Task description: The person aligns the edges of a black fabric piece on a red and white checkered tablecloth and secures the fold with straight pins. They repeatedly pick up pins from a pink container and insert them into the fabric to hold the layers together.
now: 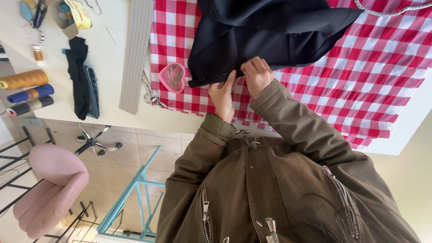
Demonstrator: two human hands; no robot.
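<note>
**Pinning the folded edge of a black cloth**

The white counter (112, 58) carries a red-and-white checked cloth (360, 67), and on that lies a large piece of black cloth (270, 31), its folded lower edge running just above both hands. The person, in a brown jacket (279, 180), leans over the edge from the near side.

The left hand (222, 95) lies flat on the checked cloth with its fingertips pressing on the black edge; its grip is open, holding nothing. The right hand (257, 74) is curled, its grip pinching the folded black edge. Whether a pin sits between those fingers is too small to tell.

To do this well, I judge the fold should be kept even along its length, the left hand holding it flat while the right works close beside it, so the layers do not slip.

Just left of the hands, a pink heart-shaped dish (173, 77) holds a heap of pins, with scissors (150, 92) beside it. A small cardboard box (72, 18) at the far corner holds small sewing bits. Thread cones (27, 92) lie at the counter's end.
</note>
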